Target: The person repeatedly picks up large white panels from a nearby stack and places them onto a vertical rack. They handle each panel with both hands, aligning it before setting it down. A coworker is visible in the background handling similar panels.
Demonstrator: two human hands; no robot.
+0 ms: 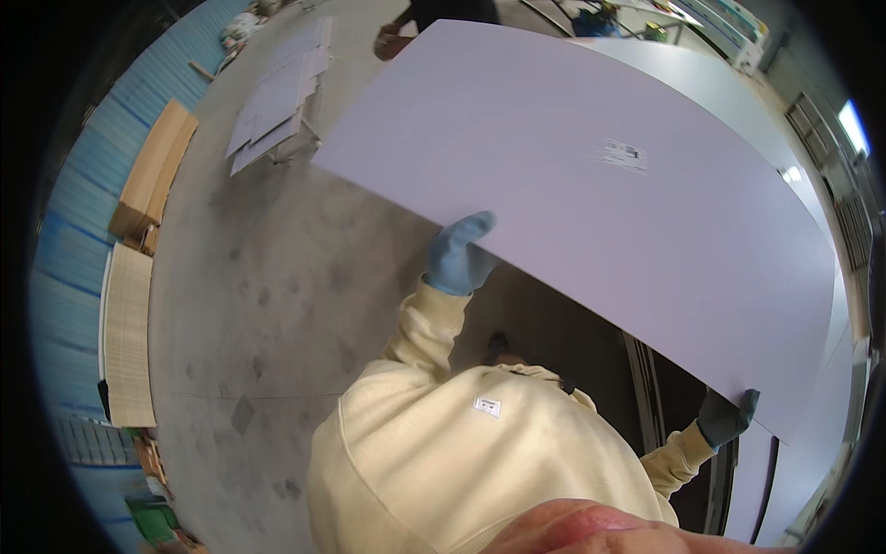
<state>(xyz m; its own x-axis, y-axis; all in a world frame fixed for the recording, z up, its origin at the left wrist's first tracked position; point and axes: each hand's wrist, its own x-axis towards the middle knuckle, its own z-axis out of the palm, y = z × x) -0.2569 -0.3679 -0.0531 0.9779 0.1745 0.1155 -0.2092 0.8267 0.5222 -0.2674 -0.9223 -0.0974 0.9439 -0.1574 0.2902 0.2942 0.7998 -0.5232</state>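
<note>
A large white flat panel (563, 185), with a printed label (625, 156) on its face, spans the space in front of me. My left hand (460, 257), in a blue glove, grips the panel's near edge with the thumb over the top; the other fingers are hidden underneath. Farther right along this edge, my right hand (727, 417), in a darker glove, is closed on the panel near its right corner. Beyond the panel's far left corner, a person in dark clothes shows partly, with one hand (392, 42) close to the panel's edge.
More white panels (277, 106) rest on a stand at the far left. Wooden boards (152, 171) and a pale slatted stack (129, 332) line the blue wall (69, 277). Dark metal rails (643, 388) run beneath the panel. Other pale sheets (812, 452) lie at the right.
</note>
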